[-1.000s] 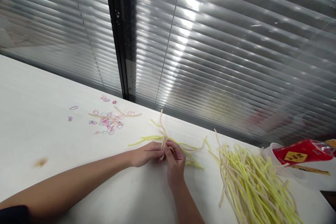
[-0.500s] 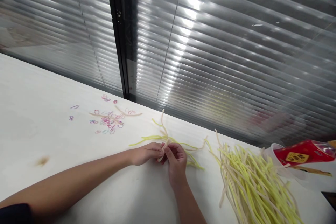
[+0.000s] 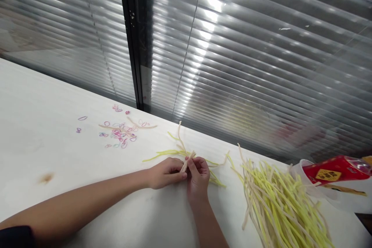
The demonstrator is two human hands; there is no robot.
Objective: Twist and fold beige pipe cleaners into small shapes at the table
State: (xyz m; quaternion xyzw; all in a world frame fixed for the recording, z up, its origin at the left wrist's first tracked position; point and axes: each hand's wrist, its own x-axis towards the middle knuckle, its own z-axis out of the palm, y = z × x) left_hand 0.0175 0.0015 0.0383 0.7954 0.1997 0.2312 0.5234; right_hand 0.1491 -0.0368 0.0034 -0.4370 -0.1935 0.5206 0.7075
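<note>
Near the middle of the table, both hands are closed on a small folded bundle of beige pipe cleaners (image 3: 188, 161). My right hand (image 3: 198, 180) pinches it between thumb and fingertips, nearer the upper end. My left hand (image 3: 166, 173) holds the lower end from the left, thumb extended along it; some of its fingers are hidden. Just beyond the hands, loose yellow pipe cleaners (image 3: 165, 152) and a beige one (image 3: 180, 136) lie spread on the tabletop. Part of them runs behind my right hand.
A large heap of yellow and beige pipe cleaners (image 3: 279, 205) lies at right. Behind it are a clear plastic cup (image 3: 302, 165) and a red packet (image 3: 334, 168). Small coloured rubber bands (image 3: 119, 131) are scattered at left on the white table (image 3: 58, 131). Window blinds (image 3: 247, 66) border the back.
The beige bundle has tilted to the right, its upper end now leaning over my right fingers. My left hand has shifted slightly right, its thumb straighter. The surrounding things stay put.
</note>
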